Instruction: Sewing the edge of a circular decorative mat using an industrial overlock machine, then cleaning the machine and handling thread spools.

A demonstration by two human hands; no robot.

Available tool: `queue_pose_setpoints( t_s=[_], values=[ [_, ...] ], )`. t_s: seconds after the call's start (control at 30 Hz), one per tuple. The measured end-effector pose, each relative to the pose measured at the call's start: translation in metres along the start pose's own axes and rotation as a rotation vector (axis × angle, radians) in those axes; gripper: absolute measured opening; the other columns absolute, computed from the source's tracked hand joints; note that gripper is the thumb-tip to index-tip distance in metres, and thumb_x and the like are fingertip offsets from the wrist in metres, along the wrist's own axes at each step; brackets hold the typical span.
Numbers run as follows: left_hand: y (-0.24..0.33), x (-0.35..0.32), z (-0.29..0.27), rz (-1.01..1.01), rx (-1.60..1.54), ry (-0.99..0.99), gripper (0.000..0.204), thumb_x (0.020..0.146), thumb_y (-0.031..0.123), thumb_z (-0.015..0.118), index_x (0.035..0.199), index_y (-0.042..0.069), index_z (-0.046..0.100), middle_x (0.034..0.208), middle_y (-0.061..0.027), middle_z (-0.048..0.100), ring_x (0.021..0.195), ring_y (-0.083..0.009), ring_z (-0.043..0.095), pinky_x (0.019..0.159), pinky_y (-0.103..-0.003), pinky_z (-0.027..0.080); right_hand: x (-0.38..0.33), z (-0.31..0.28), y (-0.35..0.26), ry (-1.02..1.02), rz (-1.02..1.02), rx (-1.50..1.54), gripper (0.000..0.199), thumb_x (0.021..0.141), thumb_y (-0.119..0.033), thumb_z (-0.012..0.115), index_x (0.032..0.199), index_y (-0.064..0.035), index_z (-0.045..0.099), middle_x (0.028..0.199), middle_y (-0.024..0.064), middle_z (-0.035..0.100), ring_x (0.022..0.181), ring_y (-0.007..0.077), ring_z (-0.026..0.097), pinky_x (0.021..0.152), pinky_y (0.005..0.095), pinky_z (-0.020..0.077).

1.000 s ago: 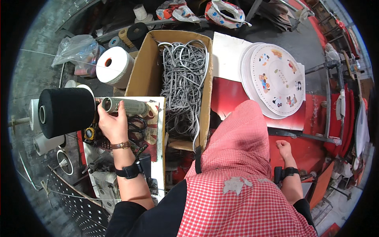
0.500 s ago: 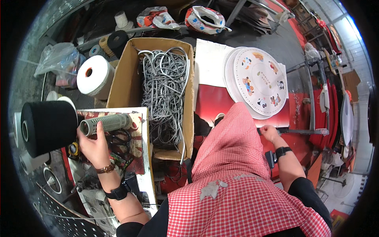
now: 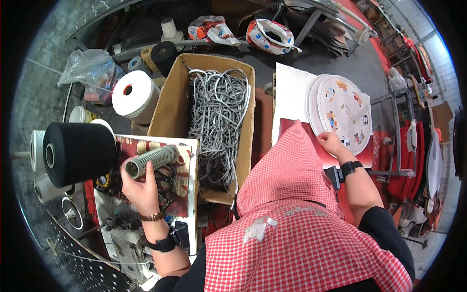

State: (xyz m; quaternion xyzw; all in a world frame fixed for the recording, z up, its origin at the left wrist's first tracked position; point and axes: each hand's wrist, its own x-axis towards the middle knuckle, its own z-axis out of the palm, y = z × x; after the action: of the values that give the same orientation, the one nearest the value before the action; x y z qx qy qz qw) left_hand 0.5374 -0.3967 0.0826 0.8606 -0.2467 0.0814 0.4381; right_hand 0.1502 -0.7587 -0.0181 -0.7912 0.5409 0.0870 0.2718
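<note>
My left hand (image 3: 141, 187) is closed around one end of a grey-green perforated plastic yarn tube (image 3: 153, 159). The tube has no yarn on it and lies tilted over a table board (image 3: 190, 165) with a worn red and cream surface. Just left of that hand is a large black yarn cone (image 3: 80, 153). Dark-handled scissors (image 3: 168, 174) show partly beneath the tube. On the right, my right hand (image 3: 331, 142) is closed at the near edge of a stack of round white mats (image 3: 348, 114) printed with small cartoon animals. Whether anything is in its fingers is hidden.
A cardboard box (image 3: 168, 104) full of tangled grey cord (image 3: 219, 112) stands between the two work surfaces. Behind the black cone are a white yarn cone (image 3: 135, 97) and a plastic bag (image 3: 92, 73). A metal frame (image 3: 408, 126) borders the right side.
My right hand has moved forward from the table's near edge to the mats. My left hand still holds the tube, now slightly farther from the black cone. The whole view has shifted.
</note>
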Motion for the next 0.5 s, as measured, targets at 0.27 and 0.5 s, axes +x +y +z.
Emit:
queue_pose_setpoints(
  t_s=[0.27,0.5],
  values=[
    [0.003,0.010,0.019,-0.137,-0.022,0.052,0.027,0.076,0.003,0.063,0.099,-0.001,0.051,0.094,-0.0103,0.059,0.085,-0.0176,0.056,0.080,-0.029,0.044,0.071,-0.030,0.106,0.051,0.114,-0.039,0.019,0.072,-0.025,0.063,0.080,-0.0081,0.067,0.074,0.0126,0.065,0.069,0.0246,0.062,0.067,0.0328,0.0482],
    [0.073,0.040,0.088,-0.069,-0.064,0.185,0.036,0.074,0.000,0.059,0.106,-0.008,0.045,0.099,-0.0160,0.055,0.092,-0.0227,0.054,0.083,-0.033,0.043,0.201,-0.043,0.179,-0.040,0.345,-0.234,0.036,0.059,-0.027,0.076,0.082,-0.0007,0.066,0.078,0.0174,0.064,0.078,0.0274,0.061,0.074,0.0328,0.0476]
  ],
)
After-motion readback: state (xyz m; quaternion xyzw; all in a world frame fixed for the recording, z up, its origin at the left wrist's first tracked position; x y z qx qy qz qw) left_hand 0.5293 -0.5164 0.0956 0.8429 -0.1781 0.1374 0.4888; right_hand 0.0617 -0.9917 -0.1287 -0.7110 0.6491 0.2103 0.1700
